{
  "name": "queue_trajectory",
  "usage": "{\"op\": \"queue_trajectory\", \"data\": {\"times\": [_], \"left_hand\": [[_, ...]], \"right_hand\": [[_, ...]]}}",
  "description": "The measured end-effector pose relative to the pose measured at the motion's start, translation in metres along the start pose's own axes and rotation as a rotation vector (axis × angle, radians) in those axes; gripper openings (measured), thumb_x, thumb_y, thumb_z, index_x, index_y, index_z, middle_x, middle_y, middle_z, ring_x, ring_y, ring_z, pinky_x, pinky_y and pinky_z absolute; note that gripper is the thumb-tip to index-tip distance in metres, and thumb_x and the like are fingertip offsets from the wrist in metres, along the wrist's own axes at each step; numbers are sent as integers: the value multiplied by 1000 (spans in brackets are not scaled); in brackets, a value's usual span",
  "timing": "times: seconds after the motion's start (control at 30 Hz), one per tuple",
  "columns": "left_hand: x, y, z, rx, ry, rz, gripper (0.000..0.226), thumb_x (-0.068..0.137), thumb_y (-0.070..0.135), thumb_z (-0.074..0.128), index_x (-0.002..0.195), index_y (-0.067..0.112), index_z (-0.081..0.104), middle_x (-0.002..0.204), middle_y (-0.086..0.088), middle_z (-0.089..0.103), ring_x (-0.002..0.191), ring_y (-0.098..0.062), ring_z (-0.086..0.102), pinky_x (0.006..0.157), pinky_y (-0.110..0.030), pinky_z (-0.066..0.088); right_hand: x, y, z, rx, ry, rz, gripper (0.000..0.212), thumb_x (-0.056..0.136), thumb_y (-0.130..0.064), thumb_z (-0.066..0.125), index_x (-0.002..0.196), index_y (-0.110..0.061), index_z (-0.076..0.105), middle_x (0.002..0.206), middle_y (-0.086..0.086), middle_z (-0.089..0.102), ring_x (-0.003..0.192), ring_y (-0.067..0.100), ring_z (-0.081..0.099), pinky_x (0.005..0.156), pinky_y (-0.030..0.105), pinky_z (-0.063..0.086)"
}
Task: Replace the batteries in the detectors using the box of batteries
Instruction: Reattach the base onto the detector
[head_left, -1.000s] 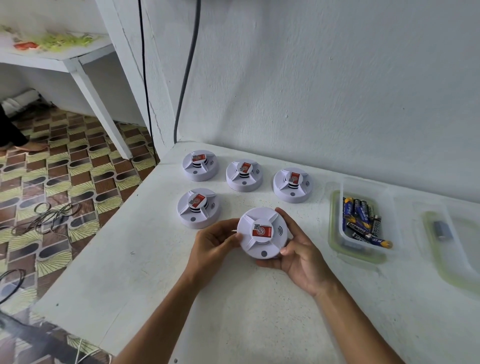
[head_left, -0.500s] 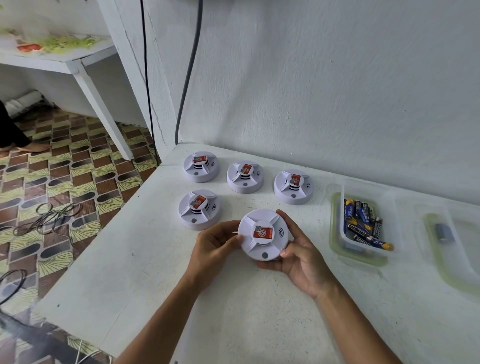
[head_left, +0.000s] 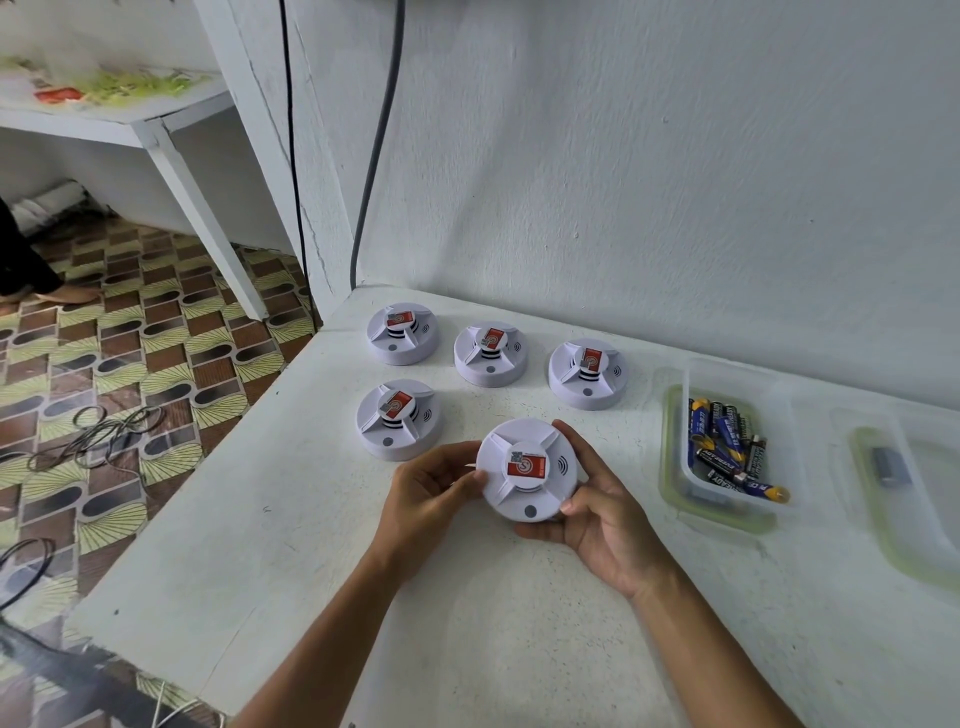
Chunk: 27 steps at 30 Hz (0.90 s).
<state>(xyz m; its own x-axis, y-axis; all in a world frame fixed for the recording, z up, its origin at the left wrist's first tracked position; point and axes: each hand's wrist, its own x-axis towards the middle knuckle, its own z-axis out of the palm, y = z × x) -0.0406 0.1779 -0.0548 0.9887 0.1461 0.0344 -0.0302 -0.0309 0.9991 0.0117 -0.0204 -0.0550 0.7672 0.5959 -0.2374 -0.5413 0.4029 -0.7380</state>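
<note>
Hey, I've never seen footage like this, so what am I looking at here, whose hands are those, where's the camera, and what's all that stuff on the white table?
There is no machine here. The camera sits on a person's head and looks forward and down, so the two arms reaching in from the bottom are that person's own. Both the left hand and the right hand grip one round white detector by its rim, just above the white table. Four more detectors like it lie face up behind it. To the right stands a clear box of batteries, and further right a second clear container holding a small grey item too blurred to name.
</note>
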Motion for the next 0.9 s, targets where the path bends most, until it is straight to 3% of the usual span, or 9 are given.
{"op": "queue_trajectory", "data": {"times": [0.9], "left_hand": [[0,1,1,-27,24,-11,32,85,20,67,116,12,69,110,-1,74,103,-19,69,87,-27,54]], "right_hand": [[3,0,-1,3,-5,9,79,64,7,48,133,-31,51,120,7,66,97,34,68,70,49,58]]}}
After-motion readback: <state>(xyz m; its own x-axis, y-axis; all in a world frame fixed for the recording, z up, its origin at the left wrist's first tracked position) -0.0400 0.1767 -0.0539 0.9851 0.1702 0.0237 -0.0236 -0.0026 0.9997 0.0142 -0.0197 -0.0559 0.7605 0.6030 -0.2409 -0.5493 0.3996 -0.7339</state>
